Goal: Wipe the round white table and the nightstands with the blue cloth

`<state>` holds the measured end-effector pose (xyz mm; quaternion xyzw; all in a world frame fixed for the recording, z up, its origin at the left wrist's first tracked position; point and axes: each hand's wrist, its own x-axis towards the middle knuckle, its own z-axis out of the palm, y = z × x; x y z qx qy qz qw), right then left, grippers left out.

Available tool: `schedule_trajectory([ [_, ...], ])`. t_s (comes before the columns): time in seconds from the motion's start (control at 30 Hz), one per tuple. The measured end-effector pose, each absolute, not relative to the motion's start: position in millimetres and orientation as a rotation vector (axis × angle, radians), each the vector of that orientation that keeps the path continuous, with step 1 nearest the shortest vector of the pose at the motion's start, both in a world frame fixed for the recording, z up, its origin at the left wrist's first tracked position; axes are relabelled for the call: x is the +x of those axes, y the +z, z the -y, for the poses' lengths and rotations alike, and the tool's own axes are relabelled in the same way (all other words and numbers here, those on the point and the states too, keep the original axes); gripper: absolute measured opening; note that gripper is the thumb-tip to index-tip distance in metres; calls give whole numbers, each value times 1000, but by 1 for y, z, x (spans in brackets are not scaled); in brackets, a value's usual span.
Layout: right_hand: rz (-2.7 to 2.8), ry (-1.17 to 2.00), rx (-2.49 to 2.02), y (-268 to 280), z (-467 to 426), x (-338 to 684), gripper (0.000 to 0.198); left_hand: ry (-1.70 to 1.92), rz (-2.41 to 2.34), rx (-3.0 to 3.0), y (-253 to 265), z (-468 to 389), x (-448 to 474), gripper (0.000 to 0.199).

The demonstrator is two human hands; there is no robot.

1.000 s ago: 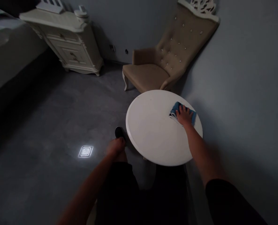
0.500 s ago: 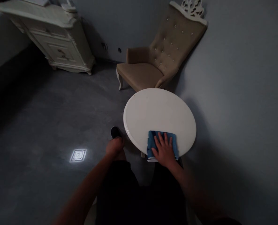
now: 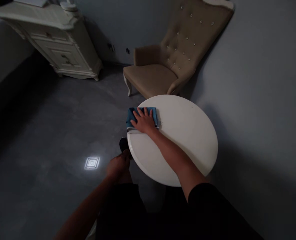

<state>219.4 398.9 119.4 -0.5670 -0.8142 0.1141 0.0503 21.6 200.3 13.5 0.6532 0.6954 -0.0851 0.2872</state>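
Observation:
My right hand (image 3: 145,122) lies with fingers spread on a folded blue cloth (image 3: 131,120), pressing it against the left part of a round white tabletop (image 3: 185,133). One corner of the cloth reaches past the table's left rim. My right forearm crosses above the tabletop. Lower left, my left hand (image 3: 118,165) is closed and rests by my knee, beside the table's edge. Its fingers are partly hidden, so I cannot make out whether anything is in them.
A tan buttoned armchair (image 3: 152,78) stands just behind the table. A grey wall (image 3: 260,86) rises on the right. At the upper left stands a cream cabinet (image 3: 68,56). A bright square light patch (image 3: 92,163) shows on the grey floor. My dark shoe (image 3: 123,143) is left of the table.
My right hand has slid the blue cloth from the tabletop's near edge to its left side. My left hand has shifted slightly down and left, still closed. The view has shifted a little.

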Motion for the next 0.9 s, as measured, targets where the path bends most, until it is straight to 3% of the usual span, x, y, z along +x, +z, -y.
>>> schedule_trajectory([
  [0.23, 2273, 275, -2015, 121, -535, 321, 81, -275, -1887, 1673, 29, -216, 31, 55],
  [0.43, 2147, 127, -2315, 114, -555, 467, 87, -294, -1894, 1675, 30, -217, 34, 54],
  [0.67, 1927, 8, -2490, 111, -433, 596, 84, -307, -1852, 1761, 32, -216, 39, 60],
  [0.9, 1979, -174, -2584, 110, -226, 598, 78, -285, -1826, 1813, 26, -204, 37, 63],
])
